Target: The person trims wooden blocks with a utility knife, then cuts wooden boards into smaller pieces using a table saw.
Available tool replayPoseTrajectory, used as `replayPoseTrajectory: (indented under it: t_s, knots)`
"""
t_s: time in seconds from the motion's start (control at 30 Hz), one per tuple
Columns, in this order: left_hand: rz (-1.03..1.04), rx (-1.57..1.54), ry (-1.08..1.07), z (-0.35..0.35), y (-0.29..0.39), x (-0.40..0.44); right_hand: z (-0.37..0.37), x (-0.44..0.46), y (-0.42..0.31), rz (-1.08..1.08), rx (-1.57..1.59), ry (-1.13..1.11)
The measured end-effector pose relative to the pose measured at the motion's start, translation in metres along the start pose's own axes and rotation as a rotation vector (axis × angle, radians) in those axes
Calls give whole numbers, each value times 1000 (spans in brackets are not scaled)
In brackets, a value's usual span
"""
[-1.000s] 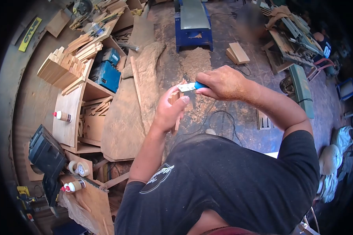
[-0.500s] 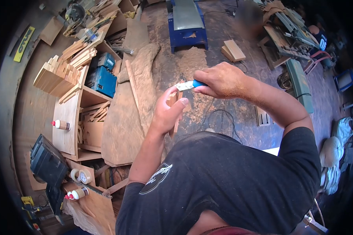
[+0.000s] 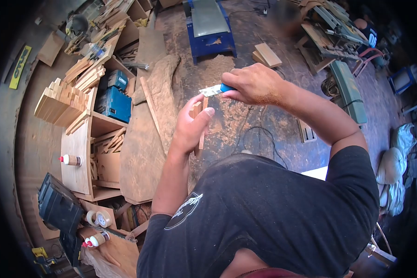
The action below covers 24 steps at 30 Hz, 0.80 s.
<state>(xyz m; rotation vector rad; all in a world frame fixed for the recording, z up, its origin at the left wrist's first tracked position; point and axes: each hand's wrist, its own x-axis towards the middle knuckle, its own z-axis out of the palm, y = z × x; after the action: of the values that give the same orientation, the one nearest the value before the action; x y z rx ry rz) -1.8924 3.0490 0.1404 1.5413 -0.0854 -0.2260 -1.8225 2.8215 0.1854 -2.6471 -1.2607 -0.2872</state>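
Head view: left grip (image 3: 189,130) is holding a slim brown wooden strip (image 3: 202,137), seemingly for steadiness, while right grip (image 3: 255,84), at left's two o'clock, is clasping a blue-handled, flat-bladed tool (image 3: 212,91).

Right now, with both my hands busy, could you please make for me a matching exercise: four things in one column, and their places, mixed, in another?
Things
1. blue-handled tool with a flat whitish blade
2. short narrow strip of brown wood
3. two teal plastic cases
4. blue metal stand with a flat grey top

Places
A. on the dark floor
B. in the left hand
C. inside the pale wooden cabinet
D. in the right hand

Pairs: 1-D, 2-B, 3-C, 4-A
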Motion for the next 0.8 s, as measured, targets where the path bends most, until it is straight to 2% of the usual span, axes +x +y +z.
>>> replayPoseTrajectory:
  t_s: [0.03, 0.1, 0.17, 0.23, 0.3, 0.37, 0.43, 0.7, 0.8]
  knots:
    - [-2, -1, 0, 0, 3, -2, 0, 3, 7, 1, 1, -2]
    - [-55, 129, -90, 0, 12, -11, -3, 10, 37, 356, 50, 56]
    - [20, 98, -136, -2, -4, -18, -12, -5, 94, 463, -129, 172]
    - [-49, 42, -96, -7, -12, -19, -14, -8, 78, 350, -118, 134]
    - [-54, -22, -85, -7, -11, -15, -4, -6, 55, 189, -17, 71]
    - [-29, -53, -122, -10, -10, -12, -6, -2, 23, 105, 145, -95]
    - [-37, -59, -110, -9, -7, -11, -5, -4, 1, -12, 155, -121]
    - [-56, -10, -48, -4, -11, -15, -12, -4, -13, -38, 61, -139]
    - [-31, 7, -86, -5, -8, -15, -12, -6, -13, -60, 47, -122]
